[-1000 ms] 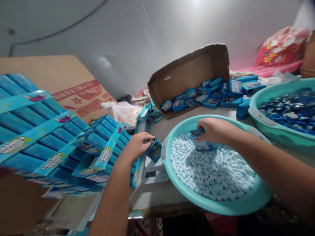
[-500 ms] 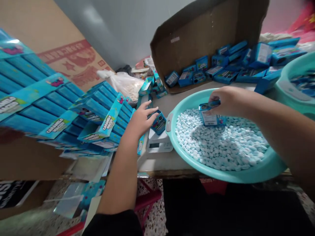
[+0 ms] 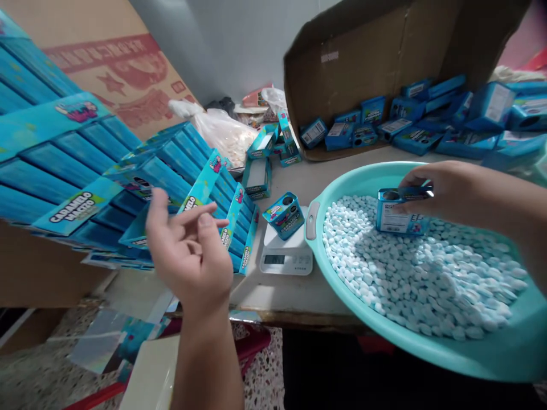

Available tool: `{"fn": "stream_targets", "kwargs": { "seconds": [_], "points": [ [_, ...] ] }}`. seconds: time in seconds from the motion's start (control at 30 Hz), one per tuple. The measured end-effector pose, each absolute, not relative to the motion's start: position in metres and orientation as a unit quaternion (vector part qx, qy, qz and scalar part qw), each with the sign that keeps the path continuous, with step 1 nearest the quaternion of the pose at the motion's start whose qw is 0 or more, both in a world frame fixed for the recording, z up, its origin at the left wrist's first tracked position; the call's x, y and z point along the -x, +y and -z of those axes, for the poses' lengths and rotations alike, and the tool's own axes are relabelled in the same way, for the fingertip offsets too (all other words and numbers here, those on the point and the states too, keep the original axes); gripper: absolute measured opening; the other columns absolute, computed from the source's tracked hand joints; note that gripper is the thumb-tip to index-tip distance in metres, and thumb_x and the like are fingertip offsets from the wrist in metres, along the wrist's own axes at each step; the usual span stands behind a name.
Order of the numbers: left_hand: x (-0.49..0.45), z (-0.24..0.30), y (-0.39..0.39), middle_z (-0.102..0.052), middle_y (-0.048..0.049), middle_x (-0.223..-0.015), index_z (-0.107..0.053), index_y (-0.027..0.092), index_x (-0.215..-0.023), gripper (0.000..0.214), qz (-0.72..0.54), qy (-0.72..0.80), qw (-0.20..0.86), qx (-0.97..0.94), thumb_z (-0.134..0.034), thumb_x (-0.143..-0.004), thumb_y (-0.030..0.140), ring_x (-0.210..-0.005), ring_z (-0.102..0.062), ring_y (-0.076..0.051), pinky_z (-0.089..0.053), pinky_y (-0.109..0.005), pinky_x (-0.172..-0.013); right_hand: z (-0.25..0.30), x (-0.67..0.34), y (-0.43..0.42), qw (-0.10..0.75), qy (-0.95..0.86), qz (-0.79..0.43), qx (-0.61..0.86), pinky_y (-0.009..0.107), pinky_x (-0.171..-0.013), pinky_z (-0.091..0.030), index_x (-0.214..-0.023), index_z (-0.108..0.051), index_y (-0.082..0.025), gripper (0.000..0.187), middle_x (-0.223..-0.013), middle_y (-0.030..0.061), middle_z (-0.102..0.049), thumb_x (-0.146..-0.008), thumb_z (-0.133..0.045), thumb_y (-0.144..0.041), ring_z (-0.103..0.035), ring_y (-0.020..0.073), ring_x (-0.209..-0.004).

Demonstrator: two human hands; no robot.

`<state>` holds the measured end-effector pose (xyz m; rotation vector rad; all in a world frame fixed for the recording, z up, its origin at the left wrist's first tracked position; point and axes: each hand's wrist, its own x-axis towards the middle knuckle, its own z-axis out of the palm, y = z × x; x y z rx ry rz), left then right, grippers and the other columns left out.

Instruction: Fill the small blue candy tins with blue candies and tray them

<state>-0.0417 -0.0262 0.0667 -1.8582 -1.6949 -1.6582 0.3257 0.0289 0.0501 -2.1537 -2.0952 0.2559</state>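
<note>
My right hand grips a small blue candy box by its upper part, low over the pale blue and white candies in a turquoise basin. Whether the box's base rests on the candies is hard to make out. My left hand is raised palm up with nothing in it, fingers apart and partly curled, in front of the stacked display trays. Between the two hands, another blue candy box sits tilted on a white digital scale, its printed front towards me.
A cardboard carton on its side holds several blue boxes at the back right. Behind the scale are opened display trays and a clear plastic bag. The table edge runs just before me.
My left hand has come away from the box on the scale, moving left and turning palm up. My right hand still holds its box over the candies. The view has shifted.
</note>
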Motion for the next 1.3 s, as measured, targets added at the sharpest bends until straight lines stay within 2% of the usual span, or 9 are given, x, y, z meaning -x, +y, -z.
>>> {"fn": "stream_targets", "kwargs": {
  "seconds": [0.23, 0.4, 0.57, 0.67, 0.8, 0.87, 1.0, 1.1, 1.3],
  "points": [
    [0.055, -0.04, -0.049, -0.069, -0.0036, -0.092, -0.038, 0.022, -0.148, 0.057, 0.594, -0.558, 0.153, 0.559, -0.054, -0.093, 0.031, -0.062, -0.064, -0.017, -0.061, -0.037, -0.063, -0.052, -0.32, 0.027, 0.051, -0.669, -0.092, 0.736, 0.033, -0.057, -0.039, -0.09, -0.067, -0.025, 0.038, -0.075, 0.0022, -0.064, -0.07, -0.079, -0.054, -0.057, 0.0202, -0.064],
    [0.067, -0.021, -0.05, -0.067, -0.0033, -0.086, -0.043, 0.019, -0.141, 0.051, 0.603, -0.586, 0.164, 0.517, -0.054, -0.092, 0.031, -0.06, -0.063, -0.017, -0.061, -0.039, -0.062, -0.061, -0.319, 0.025, 0.045, -0.659, -0.111, 0.743, 0.034, -0.057, -0.04, -0.088, -0.067, -0.024, 0.053, -0.075, 0.0045, -0.066, -0.064, -0.08, -0.069, -0.058, 0.02, -0.061],
    [0.05, -0.021, -0.059, -0.062, 0.0018, -0.078, -0.06, 0.019, -0.121, 0.033, 0.648, -0.561, 0.113, 0.503, -0.056, -0.088, 0.016, -0.057, -0.059, -0.013, -0.058, -0.035, -0.063, -0.054, -0.33, 0.032, 0.032, -0.648, -0.114, 0.753, 0.035, -0.058, -0.04, -0.092, -0.068, -0.023, 0.065, -0.073, 0.0028, -0.066, -0.059, -0.077, -0.078, -0.055, 0.0181, -0.06],
    [0.015, -0.037, -0.069, -0.069, 0.0004, -0.088, -0.066, 0.025, -0.109, 0.028, 0.532, -0.471, -0.003, 0.704, -0.058, -0.087, 0.009, -0.074, -0.065, -0.014, -0.057, -0.031, -0.069, -0.051, -0.333, 0.033, 0.026, -0.649, -0.127, 0.75, 0.035, -0.06, -0.04, -0.093, -0.068, -0.023, 0.065, -0.074, 0.002, -0.066, -0.059, -0.078, -0.077, -0.055, 0.0174, -0.062],
    [-0.051, -0.06, -0.065, -0.071, -0.0059, -0.113, -0.066, 0.026, -0.122, 0.029, 0.301, -0.33, -0.176, 0.877, -0.056, -0.095, 0.022, -0.102, -0.066, -0.021, -0.056, -0.036, -0.091, -0.06, -0.327, 0.028, 0.033, -0.653, -0.129, 0.746, 0.034, -0.06, -0.04, -0.091, -0.068, -0.021, 0.063, -0.073, 0.0016, -0.064, -0.063, -0.076, -0.076, -0.052, 0.0149, -0.062],
    [-0.082, -0.064, -0.056, -0.07, -0.0121, -0.112, -0.071, 0.02, -0.114, 0.025, 0.164, -0.354, -0.186, 0.902, -0.059, -0.093, 0.028, -0.102, -0.066, -0.028, -0.057, -0.042, -0.087, -0.065, -0.322, 0.026, 0.036, -0.657, -0.126, 0.743, 0.033, -0.061, -0.04, -0.093, -0.069, -0.019, 0.061, -0.074, 0.0023, -0.064, -0.066, -0.077, -0.073, -0.051, 0.0147, -0.063],
    [-0.116, -0.059, -0.04, -0.069, -0.0158, -0.089, -0.075, 0.014, -0.085, 0.014, -0.072, -0.362, -0.209, 0.906, -0.062, -0.085, 0.016, -0.087, -0.067, -0.029, -0.056, -0.038, -0.071, -0.069, -0.32, 0.026, 0.034, -0.66, -0.132, 0.739, 0.032, -0.06, -0.038, -0.096, -0.07, -0.018, 0.038, -0.073, 0.0007, -0.063, -0.075, -0.08, -0.048, -0.051, 0.0145, -0.062],
    [-0.117, -0.054, -0.036, -0.069, -0.0123, -0.089, -0.076, 0.014, -0.085, 0.019, -0.077, -0.354, -0.205, 0.909, -0.057, -0.086, 0.013, -0.084, -0.067, -0.027, -0.055, -0.037, -0.07, -0.065, -0.326, 0.027, 0.055, -0.679, -0.129, 0.72, 0.033, -0.058, -0.038, -0.094, -0.071, -0.019, 0.032, -0.074, -0.0001, -0.063, -0.076, -0.078, -0.044, -0.052, 0.0155, -0.063],
    [-0.107, -0.045, -0.038, -0.071, -0.007, -0.09, -0.075, 0.016, -0.086, 0.018, -0.013, -0.326, -0.232, 0.916, -0.057, -0.09, 0.016, -0.088, -0.067, -0.023, -0.053, -0.035, -0.08, -0.059, -0.332, 0.028, 0.088, -0.689, -0.121, 0.709, 0.035, -0.055, -0.037, -0.092, -0.071, -0.019, 0.037, -0.071, 0.001, -0.061, -0.072, -0.078, -0.05, -0.052, 0.0169, -0.062]
  ]
}}
